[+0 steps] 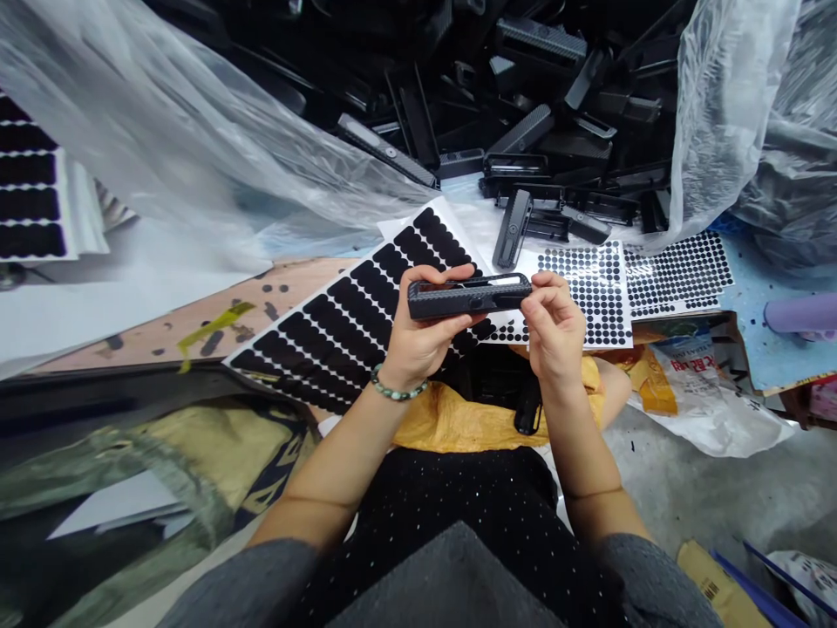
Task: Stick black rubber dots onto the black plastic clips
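A black textured plastic casing (467,296) lies lengthwise across my hands, with a slot and a small round hole along its side. My left hand (428,327) grips it from below at the left end. My right hand (554,331) pinches its right end between thumb and fingers. Beneath my hands lies a sheet of black oval pads (327,327). A sheet of small round black dots (585,296) lies to the right. Another casing (513,228) rests just beyond the hands, and a further black piece (528,406) sits in my lap.
A large heap of black casings (523,113) lies at the far side, between sheets of clear plastic film (725,113). Another dot sheet (677,275) lies to the right. A yellow bag (451,419) covers my lap. A printed white sack (703,392) sits on the concrete floor.
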`<state>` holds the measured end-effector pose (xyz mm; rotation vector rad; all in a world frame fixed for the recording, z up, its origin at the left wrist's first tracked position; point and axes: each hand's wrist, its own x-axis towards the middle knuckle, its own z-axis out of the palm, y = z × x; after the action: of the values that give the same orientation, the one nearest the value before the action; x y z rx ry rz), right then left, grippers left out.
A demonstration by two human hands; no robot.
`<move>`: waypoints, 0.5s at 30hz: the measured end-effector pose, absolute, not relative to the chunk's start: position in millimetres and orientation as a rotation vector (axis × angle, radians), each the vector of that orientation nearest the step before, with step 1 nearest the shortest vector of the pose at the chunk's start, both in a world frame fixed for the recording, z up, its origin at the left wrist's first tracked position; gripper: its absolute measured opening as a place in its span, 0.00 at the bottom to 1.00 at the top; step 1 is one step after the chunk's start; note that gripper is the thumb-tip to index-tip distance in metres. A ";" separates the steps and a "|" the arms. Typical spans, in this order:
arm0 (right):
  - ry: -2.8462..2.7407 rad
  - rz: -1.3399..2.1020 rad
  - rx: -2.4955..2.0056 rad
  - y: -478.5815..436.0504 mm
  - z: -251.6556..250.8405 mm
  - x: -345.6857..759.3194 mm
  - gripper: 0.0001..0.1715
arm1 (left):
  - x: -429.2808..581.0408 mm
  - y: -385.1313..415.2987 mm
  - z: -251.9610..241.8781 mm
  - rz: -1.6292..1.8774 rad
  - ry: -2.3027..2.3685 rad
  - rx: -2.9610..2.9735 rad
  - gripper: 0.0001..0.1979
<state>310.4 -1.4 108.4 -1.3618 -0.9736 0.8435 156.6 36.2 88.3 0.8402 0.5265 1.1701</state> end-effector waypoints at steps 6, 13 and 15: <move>-0.964 0.775 -1.399 -0.4 108.8 309.3 0.15 | 157.3 36.1 90.3 1.168 0.534 0.842 0.24; -1.128 0.512 -1.510 -5.4 116.1 303.8 0.11 | 158.8 30.7 89.8 1.195 0.541 0.866 0.24; -1.201 0.375 -1.564 -8.1 120.0 301.8 0.08 | 160.8 26.8 90.7 1.237 0.529 0.875 0.23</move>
<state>301.8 -8.1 120.0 -1.5639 -1.2010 0.3748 160.8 26.8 90.7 0.8746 0.5287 1.2371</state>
